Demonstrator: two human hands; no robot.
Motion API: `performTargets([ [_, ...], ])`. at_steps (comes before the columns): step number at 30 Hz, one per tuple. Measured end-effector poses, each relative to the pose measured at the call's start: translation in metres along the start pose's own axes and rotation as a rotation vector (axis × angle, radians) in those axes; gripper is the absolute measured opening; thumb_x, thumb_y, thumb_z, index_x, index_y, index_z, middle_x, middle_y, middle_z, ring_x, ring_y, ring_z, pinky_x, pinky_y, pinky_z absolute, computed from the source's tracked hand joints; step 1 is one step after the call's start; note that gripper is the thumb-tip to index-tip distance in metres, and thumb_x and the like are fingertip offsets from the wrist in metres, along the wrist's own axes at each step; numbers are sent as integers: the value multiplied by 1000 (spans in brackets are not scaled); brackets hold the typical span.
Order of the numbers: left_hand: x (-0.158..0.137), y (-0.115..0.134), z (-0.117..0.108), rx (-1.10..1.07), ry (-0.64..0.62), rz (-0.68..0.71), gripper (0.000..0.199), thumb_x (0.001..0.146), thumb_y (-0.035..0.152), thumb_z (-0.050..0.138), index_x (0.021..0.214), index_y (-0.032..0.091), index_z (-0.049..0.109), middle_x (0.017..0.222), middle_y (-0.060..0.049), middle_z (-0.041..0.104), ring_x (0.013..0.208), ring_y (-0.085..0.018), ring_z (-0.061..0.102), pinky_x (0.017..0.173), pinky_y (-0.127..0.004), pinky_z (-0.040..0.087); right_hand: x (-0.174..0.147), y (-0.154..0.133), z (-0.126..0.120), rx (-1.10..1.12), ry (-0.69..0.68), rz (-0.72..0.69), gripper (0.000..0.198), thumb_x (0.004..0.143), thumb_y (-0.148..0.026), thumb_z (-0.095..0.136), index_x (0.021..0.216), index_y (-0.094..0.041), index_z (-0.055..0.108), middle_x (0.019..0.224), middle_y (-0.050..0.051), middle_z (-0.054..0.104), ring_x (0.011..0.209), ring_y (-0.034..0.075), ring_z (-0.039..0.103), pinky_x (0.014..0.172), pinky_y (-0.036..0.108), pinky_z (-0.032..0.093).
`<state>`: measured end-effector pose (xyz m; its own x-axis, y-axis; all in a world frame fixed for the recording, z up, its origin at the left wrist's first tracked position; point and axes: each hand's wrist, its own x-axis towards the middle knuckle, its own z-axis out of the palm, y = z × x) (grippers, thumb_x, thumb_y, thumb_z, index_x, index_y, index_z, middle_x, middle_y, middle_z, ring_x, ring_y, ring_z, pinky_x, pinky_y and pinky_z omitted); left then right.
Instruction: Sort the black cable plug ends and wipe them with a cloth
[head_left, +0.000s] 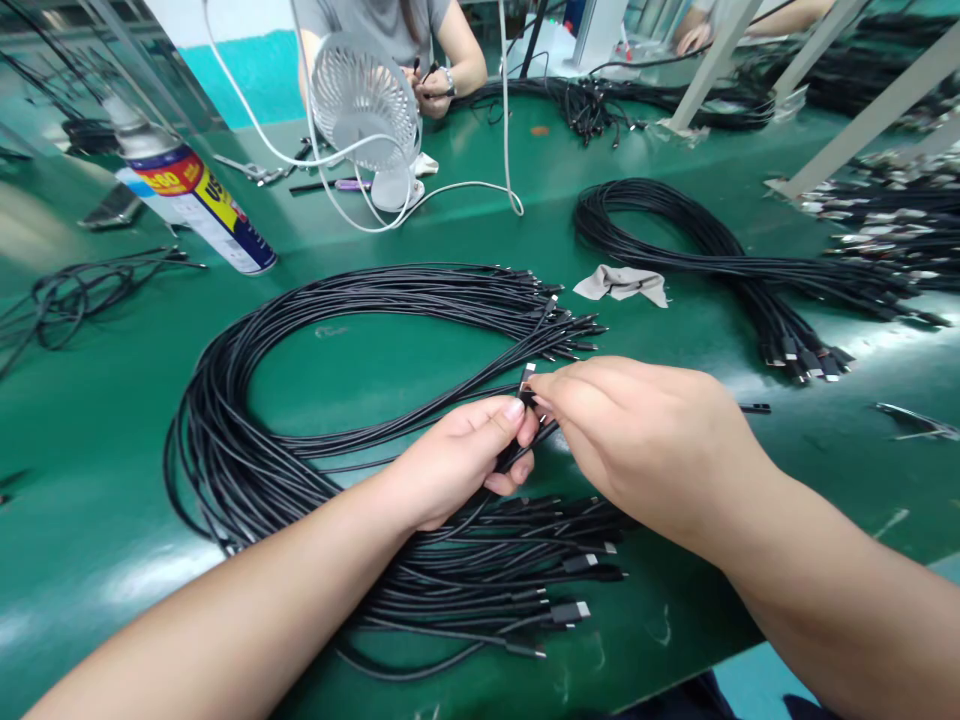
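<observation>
My left hand (480, 445) is closed around the end of a black USB cable (527, 382), its metal plug pointing up between thumb and forefinger. Close against it, my right hand (637, 430) has its fingertips pinched at the same plug. What the right fingers hold is mostly hidden behind the hand. Beneath both hands lies a large looped bundle of black cables (217, 430), curving round on the left. Its connector ends point right, some above my hands and some below them.
A second cable bundle (675, 225) lies to the right, by a grey cloth (622, 284). At the back stand a spray can (199, 195) and a small white fan (364, 100). Tweezers (919, 420) lie far right. A co-worker (397, 40) sits opposite on the green table (450, 690).
</observation>
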<state>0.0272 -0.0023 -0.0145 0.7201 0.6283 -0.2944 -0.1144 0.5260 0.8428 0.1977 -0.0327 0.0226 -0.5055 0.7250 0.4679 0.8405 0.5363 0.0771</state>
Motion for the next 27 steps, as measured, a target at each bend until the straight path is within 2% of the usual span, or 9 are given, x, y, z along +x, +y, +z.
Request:
performTargets([
  [14, 0, 1, 3, 23, 31, -20, 42, 84, 55, 55, 72, 17, 45, 61, 2, 44, 58, -9, 40, 49, -17, 27, 1, -2, 0, -22, -5, -5, 22, 84, -9, 52, 92, -9, 72, 87, 9, 74, 63, 18, 65, 51, 31, 41],
  [27, -1, 1, 2, 66, 46, -15, 40, 86, 54, 52, 73, 17, 45, 60, 2, 45, 57, -9, 41, 49, -17, 29, 0, -4, 1, -38, -7, 11, 20, 85, -10, 51, 90, -11, 70, 85, 8, 73, 63, 17, 63, 52, 30, 41],
])
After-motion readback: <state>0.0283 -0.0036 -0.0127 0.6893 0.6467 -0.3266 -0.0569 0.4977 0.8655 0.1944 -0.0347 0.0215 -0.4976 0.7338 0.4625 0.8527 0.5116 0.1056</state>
